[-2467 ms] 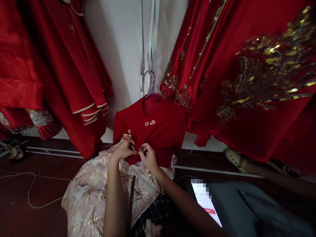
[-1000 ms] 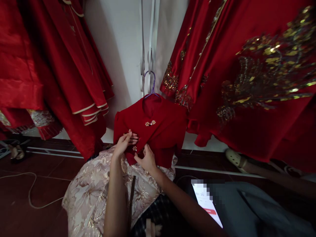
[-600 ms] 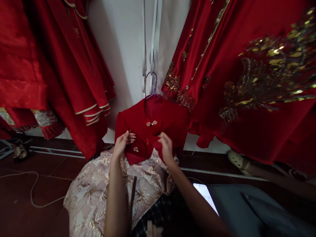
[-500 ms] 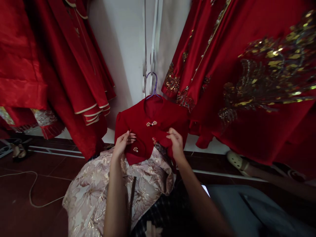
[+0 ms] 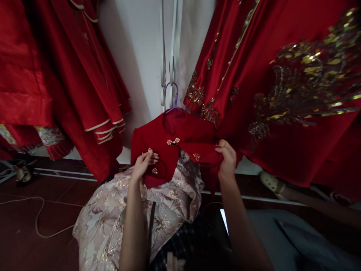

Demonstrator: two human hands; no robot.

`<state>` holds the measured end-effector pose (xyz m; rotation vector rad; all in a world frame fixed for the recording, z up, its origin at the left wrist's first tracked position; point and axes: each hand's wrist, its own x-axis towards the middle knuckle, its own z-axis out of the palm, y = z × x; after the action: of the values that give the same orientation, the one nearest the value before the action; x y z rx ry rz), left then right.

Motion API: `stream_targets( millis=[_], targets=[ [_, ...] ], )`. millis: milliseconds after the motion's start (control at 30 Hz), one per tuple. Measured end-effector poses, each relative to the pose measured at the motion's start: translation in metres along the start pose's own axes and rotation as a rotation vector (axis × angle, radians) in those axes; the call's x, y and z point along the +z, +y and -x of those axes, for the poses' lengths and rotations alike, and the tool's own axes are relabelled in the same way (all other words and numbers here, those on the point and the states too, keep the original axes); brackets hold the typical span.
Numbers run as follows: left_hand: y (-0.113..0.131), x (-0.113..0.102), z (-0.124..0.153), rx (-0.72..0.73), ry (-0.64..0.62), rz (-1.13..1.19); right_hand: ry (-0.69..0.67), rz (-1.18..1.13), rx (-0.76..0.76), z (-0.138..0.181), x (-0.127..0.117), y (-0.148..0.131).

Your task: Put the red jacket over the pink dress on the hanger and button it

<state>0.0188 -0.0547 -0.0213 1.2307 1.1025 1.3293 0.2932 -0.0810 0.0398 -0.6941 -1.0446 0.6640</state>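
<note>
Red jacket (image 5: 162,148) on hanger (image 5: 175,98), frame ctr, over brocade skirt (image 5: 113,222). L hand (image 5: 143,164) flat, fingers together, on panel at 8 o'clock of clasp (image 5: 172,141). R hand (image 5: 227,160) pinches front flap (image 5: 200,151), held out to 3 o'clock of clasp; flap long axis 9–3, R hand at far end.

Above the small red jacket (image 5: 158,137) I see bare white wall (image 5: 138,56), passable; hanging red satin gowns (image 5: 70,82) crowd both sides.

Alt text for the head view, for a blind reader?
The right hand holds open one front panel of a small red cloth jacket on a purple wire hanger, while the left hand lies on the other panel; pale gold brocade fabric shows beneath.
</note>
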Motion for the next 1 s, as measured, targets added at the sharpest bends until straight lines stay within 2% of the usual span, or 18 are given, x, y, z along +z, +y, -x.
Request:
stream_targets(
  millis=[133,300,367,533,600,800,1000],
  targets=[
    [0.008,0.003,0.001,0.102,-0.02,-0.071,-0.045,0.094,0.055,-0.004,-0.007,0.001],
    [0.021,0.015,-0.005,0.269,-0.038,-0.265,-0.003,0.258,-0.009,-0.013,-0.024,-0.002],
    [0.027,0.02,-0.009,0.369,-0.013,-0.408,-0.146,0.324,0.053,-0.014,-0.031,-0.007],
    [0.045,0.04,-0.021,0.631,0.023,-0.743,-0.865,0.485,0.377,-0.009,-0.036,-0.017],
    [0.051,0.05,-0.024,0.708,-0.006,-0.892,-1.036,0.502,0.412,-0.007,-0.034,-0.016],
    [0.058,0.07,-0.028,0.774,0.03,-1.275,-1.199,0.55,0.422,-0.005,-0.03,-0.011],
    [0.067,0.066,-0.028,0.794,-0.022,-1.169,-1.247,0.579,0.479,-0.004,-0.035,-0.008]
  ],
)
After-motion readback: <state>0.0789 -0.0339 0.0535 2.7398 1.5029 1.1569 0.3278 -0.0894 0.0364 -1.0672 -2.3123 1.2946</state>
